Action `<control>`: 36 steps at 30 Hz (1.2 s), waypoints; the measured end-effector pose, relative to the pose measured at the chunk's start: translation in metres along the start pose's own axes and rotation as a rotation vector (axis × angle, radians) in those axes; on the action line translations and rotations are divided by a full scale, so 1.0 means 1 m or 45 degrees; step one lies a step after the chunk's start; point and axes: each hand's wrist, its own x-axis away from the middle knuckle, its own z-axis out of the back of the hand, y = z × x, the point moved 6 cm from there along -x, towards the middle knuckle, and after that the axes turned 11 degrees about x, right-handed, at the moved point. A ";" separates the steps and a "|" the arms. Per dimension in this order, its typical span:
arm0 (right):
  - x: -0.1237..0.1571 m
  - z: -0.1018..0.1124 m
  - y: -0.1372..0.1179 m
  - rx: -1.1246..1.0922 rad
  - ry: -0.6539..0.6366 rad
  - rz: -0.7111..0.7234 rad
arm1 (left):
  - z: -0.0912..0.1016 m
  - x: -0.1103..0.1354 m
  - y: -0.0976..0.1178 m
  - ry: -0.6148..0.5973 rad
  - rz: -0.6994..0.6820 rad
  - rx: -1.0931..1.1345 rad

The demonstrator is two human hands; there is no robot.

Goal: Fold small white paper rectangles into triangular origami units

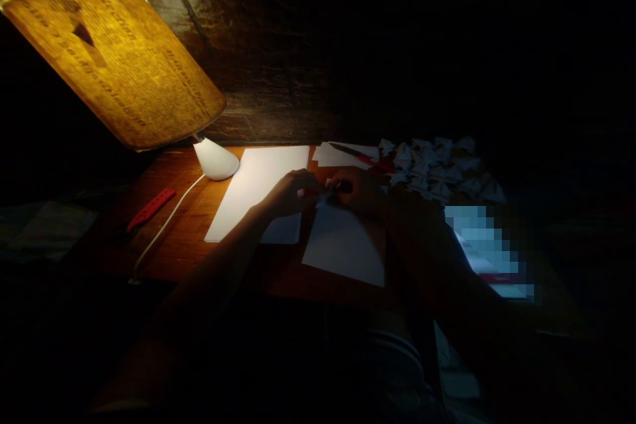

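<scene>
My left hand [292,189] and my right hand [356,188] meet near the middle of the table. Their fingers are closed on a small piece of folded paper [325,196], pale and mostly hidden by the fingers and the dark. Just below the hands lies a white sheet of paper [345,248], partly in shadow. To the left, under my left wrist, a stack of white paper [268,175] catches the lamp light. Many small folded paper pieces [432,169] sit in a pile beyond my right hand.
A desk lamp [216,160] with a printed shade stands at the left, its white cord running forward. A red cutter [152,209] lies beside the cord. Red-handled scissors [355,154] rest on paper at the back. A glowing, pixelated screen [484,252] is at the right.
</scene>
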 end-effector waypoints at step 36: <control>-0.003 -0.002 0.002 0.019 0.029 0.008 | -0.012 -0.003 -0.009 0.106 0.309 -0.152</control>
